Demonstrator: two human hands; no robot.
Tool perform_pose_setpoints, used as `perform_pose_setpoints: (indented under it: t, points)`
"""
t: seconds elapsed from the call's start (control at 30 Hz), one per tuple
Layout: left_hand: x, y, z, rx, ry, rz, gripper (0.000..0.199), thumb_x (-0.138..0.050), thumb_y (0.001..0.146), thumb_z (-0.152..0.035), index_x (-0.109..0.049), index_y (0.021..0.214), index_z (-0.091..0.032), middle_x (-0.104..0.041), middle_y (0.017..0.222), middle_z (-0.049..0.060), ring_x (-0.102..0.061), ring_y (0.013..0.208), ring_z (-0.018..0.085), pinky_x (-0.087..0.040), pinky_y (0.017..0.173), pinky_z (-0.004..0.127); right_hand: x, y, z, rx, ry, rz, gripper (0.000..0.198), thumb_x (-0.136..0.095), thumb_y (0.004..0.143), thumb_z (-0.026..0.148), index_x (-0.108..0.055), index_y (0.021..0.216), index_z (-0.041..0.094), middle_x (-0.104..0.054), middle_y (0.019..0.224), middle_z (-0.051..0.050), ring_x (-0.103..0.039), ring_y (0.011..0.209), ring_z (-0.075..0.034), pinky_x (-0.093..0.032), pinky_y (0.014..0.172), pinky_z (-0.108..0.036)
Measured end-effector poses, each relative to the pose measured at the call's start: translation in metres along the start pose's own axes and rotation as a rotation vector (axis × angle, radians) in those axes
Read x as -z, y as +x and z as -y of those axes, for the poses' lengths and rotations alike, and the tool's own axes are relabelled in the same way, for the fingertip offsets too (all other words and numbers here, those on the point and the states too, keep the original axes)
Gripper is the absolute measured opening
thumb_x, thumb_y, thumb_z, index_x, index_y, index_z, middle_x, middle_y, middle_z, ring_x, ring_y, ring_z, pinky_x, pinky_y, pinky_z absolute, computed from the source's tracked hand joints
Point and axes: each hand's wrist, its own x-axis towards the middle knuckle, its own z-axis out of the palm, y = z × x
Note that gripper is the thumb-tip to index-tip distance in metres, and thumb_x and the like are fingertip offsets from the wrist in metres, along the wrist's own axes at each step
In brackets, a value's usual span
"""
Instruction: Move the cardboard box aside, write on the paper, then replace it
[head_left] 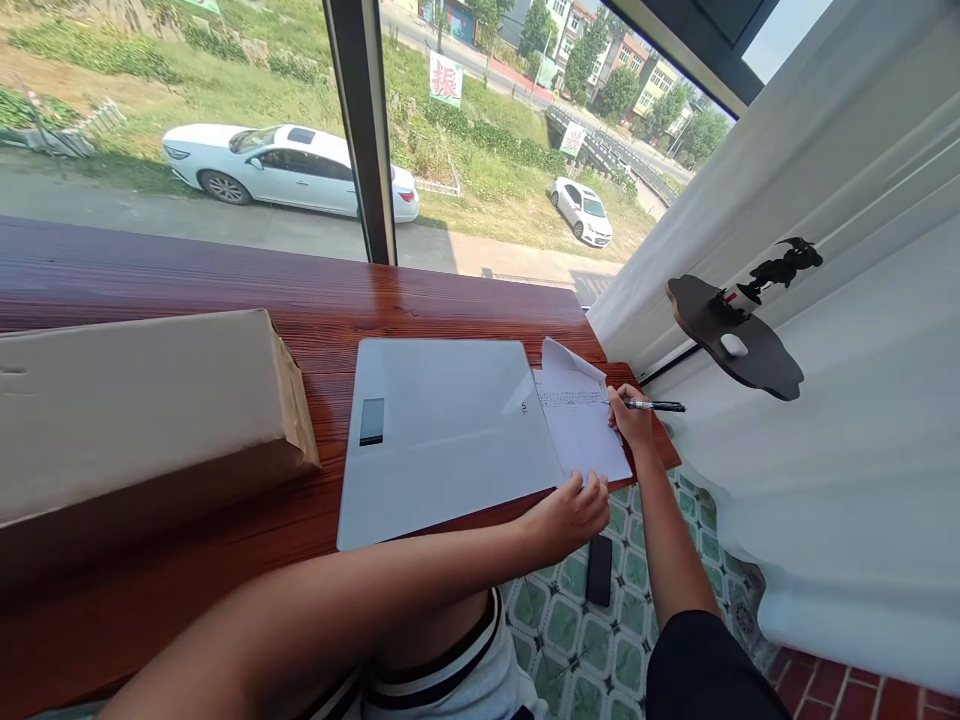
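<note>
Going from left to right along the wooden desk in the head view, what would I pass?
Long brown cardboard box → flat white board with a small dark screen → white sheet of paper with lines of writing, its near edge touched by the left hand → right hand holding a black pen.

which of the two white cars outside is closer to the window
The larger white car, left of the window post, is closer. The smaller white car sits farther off, right of the post, by the grass.
</note>
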Motion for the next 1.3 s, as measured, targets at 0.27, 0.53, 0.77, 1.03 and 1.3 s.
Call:
perform_pose_setpoints:
  t: [0.27,0.53,0.77,1.03,1.3]
  points:
    - [-0.0008,-0.0007,-0.0011,0.008,-0.002,0.005,0.045,-0.050,0.091,-0.033,-0.059,0.132,-0.017,-0.055,0.143,0.016,-0.053,0.124,0.029,-0.039,0.095,0.044,-0.0033,0.0007,0.0026,-0.014,-0.063,0.009,0.039,-0.049,0.091,0.053,-0.039,0.071,0.021,-0.050,0.053,0.002,-0.044,0.041,-0.011,-0.038,0.041,-0.026]
    - [-0.0039,-0.0006,-0.0028,0.007,0.013,0.024,0.046,-0.050,0.091,-0.034,-0.059,0.133,-0.017,-0.054,0.145,0.016,-0.051,0.126,0.030,-0.038,0.096,0.044,-0.0033,0.0010,0.0027,0.006,-0.089,0.038,0.041,-0.048,0.092,0.055,-0.039,0.071,0.021,-0.049,0.054,0.002,-0.044,0.044,-0.011,-0.039,0.045,-0.025]
    - [-0.0067,-0.0008,-0.0042,0.017,0.002,-0.016,0.046,-0.053,0.090,-0.034,-0.060,0.131,-0.016,-0.055,0.143,0.017,-0.052,0.124,0.030,-0.039,0.096,0.045,-0.0029,0.0007,0.0017,0.025,-0.087,0.035,0.042,-0.048,0.093,0.055,-0.039,0.070,0.020,-0.049,0.054,0.002,-0.044,0.044,-0.010,-0.038,0.046,-0.025]
    - [-0.0064,-0.0003,-0.0043,0.032,0.001,-0.024,0.042,-0.049,0.092,-0.031,-0.062,0.129,-0.017,-0.056,0.143,0.015,-0.053,0.124,0.029,-0.039,0.097,0.045,-0.0032,0.0008,0.0042,-0.001,-0.083,0.036,0.042,-0.049,0.092,0.054,-0.039,0.068,0.021,-0.049,0.054,0.002,-0.044,0.044,-0.011,-0.038,0.045,-0.026]
    - [-0.0063,-0.0004,-0.0040,0.024,0.008,-0.026,0.042,-0.047,0.092,-0.030,-0.062,0.129,-0.017,-0.057,0.142,0.015,-0.053,0.124,0.029,-0.039,0.096,0.044,-0.0034,0.0010,0.0030,-0.004,-0.089,0.027,0.038,-0.048,0.092,0.051,-0.040,0.069,0.021,-0.049,0.053,0.002,-0.042,0.042,-0.011,-0.036,0.043,-0.025]
